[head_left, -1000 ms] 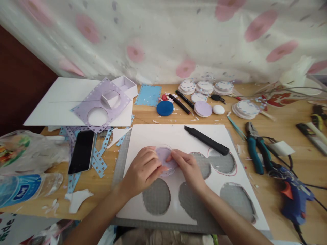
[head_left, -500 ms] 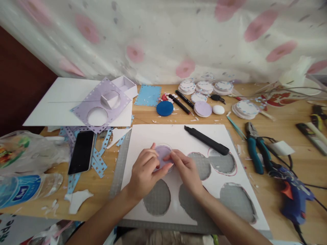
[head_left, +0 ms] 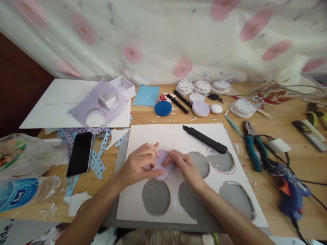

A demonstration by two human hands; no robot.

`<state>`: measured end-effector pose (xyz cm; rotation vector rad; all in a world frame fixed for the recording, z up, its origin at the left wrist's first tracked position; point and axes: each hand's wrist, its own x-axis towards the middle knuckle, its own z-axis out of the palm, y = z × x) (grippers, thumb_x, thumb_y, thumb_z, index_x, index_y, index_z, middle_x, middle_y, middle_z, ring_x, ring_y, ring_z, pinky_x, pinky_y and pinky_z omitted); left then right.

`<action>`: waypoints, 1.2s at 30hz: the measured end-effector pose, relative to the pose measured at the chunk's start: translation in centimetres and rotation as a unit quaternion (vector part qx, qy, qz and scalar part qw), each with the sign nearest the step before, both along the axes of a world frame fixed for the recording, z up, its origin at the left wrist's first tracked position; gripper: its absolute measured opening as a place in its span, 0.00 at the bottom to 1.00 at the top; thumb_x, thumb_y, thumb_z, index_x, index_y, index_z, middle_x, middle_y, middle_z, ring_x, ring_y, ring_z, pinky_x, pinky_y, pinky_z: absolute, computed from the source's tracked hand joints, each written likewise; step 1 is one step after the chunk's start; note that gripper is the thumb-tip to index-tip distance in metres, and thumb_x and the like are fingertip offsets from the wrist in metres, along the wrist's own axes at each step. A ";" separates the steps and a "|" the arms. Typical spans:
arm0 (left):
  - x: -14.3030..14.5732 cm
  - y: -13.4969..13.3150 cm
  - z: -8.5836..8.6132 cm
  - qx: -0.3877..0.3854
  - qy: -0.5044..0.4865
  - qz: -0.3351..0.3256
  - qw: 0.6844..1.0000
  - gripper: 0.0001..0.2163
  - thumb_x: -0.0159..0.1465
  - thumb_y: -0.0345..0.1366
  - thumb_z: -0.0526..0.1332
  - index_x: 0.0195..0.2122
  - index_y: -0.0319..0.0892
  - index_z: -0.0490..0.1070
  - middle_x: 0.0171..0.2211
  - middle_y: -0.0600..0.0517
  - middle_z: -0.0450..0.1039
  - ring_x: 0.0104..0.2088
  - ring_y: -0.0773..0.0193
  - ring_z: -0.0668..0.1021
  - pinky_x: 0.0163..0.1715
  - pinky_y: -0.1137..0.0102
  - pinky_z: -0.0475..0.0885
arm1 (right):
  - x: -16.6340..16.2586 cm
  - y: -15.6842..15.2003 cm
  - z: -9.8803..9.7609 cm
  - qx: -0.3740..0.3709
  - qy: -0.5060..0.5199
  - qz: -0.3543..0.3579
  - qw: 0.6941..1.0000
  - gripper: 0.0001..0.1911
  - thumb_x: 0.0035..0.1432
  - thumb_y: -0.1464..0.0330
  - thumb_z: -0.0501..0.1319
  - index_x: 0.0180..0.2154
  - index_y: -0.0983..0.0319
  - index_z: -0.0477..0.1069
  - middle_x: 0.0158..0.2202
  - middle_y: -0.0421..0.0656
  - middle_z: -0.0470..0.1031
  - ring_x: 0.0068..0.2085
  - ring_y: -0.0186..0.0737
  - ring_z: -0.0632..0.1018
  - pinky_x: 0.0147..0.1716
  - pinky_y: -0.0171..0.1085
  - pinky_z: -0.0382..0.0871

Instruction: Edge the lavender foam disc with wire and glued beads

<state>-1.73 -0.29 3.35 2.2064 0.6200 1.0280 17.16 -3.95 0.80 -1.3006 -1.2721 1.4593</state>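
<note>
A purple disc [head_left: 161,157] lies low over a white board [head_left: 138,136] on the tabletop [head_left: 143,118], directly between the two hands. The left hand [head_left: 141,161] curves around the disc's left side, partly open, its thumb stretched along the near edge and well parted from the index finger. The right hand [head_left: 182,165] is at the disc's right side, fingers curled in, with thumb and index finger close together and a fingertip over the purple face. Both hands seem to touch the disc, but I cannot tell whether either grips it. Just nearer the person, the board has a round hole [head_left: 156,197]; a black cutter [head_left: 204,139] rests beyond the right hand.
</note>
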 end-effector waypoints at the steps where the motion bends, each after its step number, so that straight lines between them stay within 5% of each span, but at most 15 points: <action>1: 0.3 -0.3 -0.1 0.014 0.007 0.015 1.000 0.12 0.56 0.33 0.68 0.23 0.41 0.64 0.26 0.53 0.69 0.37 0.65 0.75 0.54 0.55 0.72 | -0.1 -0.1 -0.1 0.006 -0.004 -0.017 1.000 0.24 0.64 0.59 0.50 0.23 0.60 0.76 0.27 0.40 0.73 0.33 0.36 0.71 0.37 0.34 0.61; 8: 1.4 -2.1 -1.0 0.094 0.055 0.125 0.986 0.11 0.60 0.38 0.65 0.26 0.42 0.64 0.27 0.54 0.70 0.40 0.63 0.76 0.53 0.56 0.71 | -0.6 -0.6 -0.2 0.004 -0.004 -0.069 0.998 0.23 0.64 0.60 0.50 0.24 0.61 0.75 0.30 0.41 0.72 0.34 0.37 0.70 0.37 0.34 0.60; 14: 1.5 -2.6 -1.2 0.117 0.082 0.101 0.985 0.04 0.62 0.31 0.62 0.32 0.40 0.66 0.31 0.51 0.72 0.43 0.62 0.75 0.52 0.57 0.72 | -0.8 -0.6 -0.1 0.000 -0.007 -0.093 0.996 0.23 0.65 0.60 0.50 0.25 0.61 0.76 0.28 0.40 0.72 0.33 0.37 0.70 0.37 0.34 0.60; 28: 3.0 -3.4 -2.0 0.074 -0.016 0.187 0.979 0.09 0.59 0.28 0.65 0.27 0.41 0.64 0.27 0.53 0.68 0.40 0.62 0.76 0.50 0.58 0.76 | -1.1 -0.8 -0.2 0.003 0.000 -0.097 0.995 0.23 0.65 0.58 0.50 0.28 0.61 0.76 0.30 0.42 0.75 0.36 0.40 0.72 0.41 0.36 0.62; 36: 3.2 -3.4 -2.0 0.077 -0.008 0.170 0.982 0.08 0.59 0.29 0.65 0.27 0.41 0.64 0.26 0.53 0.68 0.41 0.60 0.75 0.49 0.57 0.75 | -1.1 -0.8 -0.3 0.002 -0.001 -0.107 0.994 0.23 0.65 0.58 0.50 0.27 0.61 0.75 0.30 0.41 0.74 0.34 0.39 0.71 0.40 0.35 0.61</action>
